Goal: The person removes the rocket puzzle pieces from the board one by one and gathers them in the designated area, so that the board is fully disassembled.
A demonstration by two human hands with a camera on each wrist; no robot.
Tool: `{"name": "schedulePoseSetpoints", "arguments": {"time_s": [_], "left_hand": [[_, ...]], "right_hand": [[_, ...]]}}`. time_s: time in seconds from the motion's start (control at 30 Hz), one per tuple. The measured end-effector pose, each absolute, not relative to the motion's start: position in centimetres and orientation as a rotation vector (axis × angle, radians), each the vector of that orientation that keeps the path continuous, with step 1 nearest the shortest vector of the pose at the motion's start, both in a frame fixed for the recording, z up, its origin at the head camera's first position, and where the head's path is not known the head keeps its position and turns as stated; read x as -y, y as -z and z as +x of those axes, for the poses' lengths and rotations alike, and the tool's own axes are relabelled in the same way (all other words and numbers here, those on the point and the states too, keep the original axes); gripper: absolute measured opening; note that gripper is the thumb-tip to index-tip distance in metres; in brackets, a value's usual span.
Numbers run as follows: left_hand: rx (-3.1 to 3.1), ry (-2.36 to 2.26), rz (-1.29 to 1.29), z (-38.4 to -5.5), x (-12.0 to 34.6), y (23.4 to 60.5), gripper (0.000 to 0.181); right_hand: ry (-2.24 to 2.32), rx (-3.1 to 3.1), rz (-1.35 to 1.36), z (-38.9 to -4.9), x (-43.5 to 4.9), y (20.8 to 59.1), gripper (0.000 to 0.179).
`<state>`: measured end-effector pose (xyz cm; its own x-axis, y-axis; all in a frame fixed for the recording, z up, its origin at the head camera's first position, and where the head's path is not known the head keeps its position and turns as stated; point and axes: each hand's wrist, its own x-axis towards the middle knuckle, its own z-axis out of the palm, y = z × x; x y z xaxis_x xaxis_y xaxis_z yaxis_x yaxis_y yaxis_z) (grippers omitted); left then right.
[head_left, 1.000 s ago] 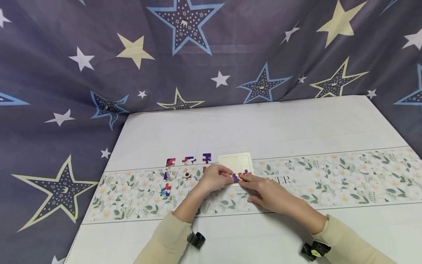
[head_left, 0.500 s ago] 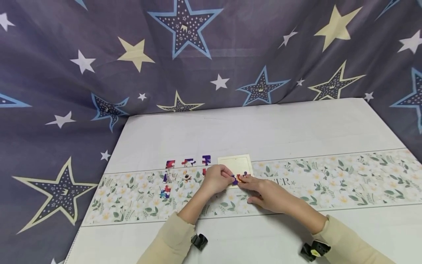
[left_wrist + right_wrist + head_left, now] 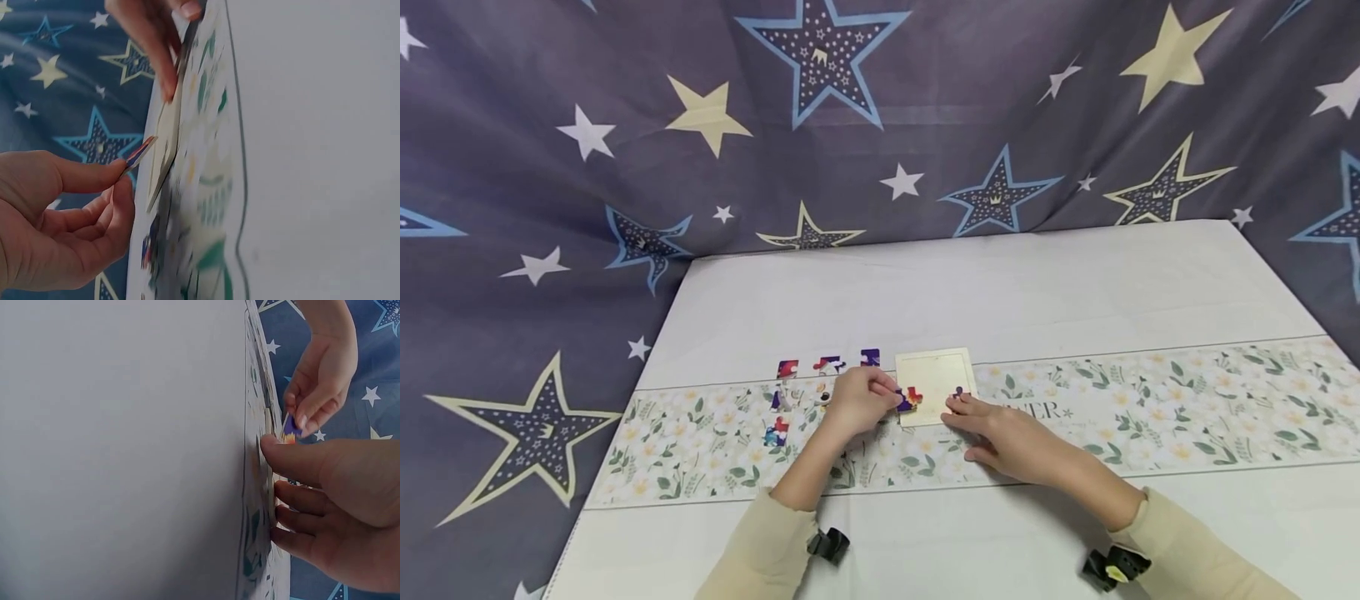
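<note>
My left hand [image 3: 859, 402] pinches a purple, red and yellow jigsaw piece [image 3: 908, 401] between thumb and fingertips. In the left wrist view the held piece [image 3: 139, 155] is tilted, raised over the near edge of the cream puzzle tray. That square tray [image 3: 934, 371] lies in front of both hands, most of its recess bare. My right hand [image 3: 1009, 437] rests at its lower right corner, fingers extended over another jigsaw piece [image 3: 959, 392], partly hidden. From the right wrist view, the right thumb [image 3: 294, 456] and fingers lie along the tray's side.
Several loose jigsaw pieces lie left of the tray, among them a red one [image 3: 787, 369], a purple one [image 3: 870, 357] and a blue-red one [image 3: 777, 432]. A flowered strip [image 3: 1150, 408] crosses the white table [image 3: 1000, 292]. A star-patterned curtain [image 3: 925, 108] hangs behind.
My left hand has drawn the jigsaw piece leftward, away from the piece under my right hand, and lifted it to the tray's left side. The right hand has stayed in place.
</note>
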<state>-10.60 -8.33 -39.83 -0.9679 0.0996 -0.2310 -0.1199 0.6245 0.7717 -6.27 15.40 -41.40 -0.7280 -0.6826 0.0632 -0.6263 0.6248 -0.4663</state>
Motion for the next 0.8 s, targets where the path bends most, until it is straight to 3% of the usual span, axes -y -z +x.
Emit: {"name": "schedulePoseSetpoints", "arguments": {"time_s": [0.8], "left_hand": [[-2.575,-1.132,-0.105,-8.3,17.0,39.2,0.013]], "right_hand": [[0.681,-2.726,-1.102,-6.3,-15.4,41.5,0.052]]}}
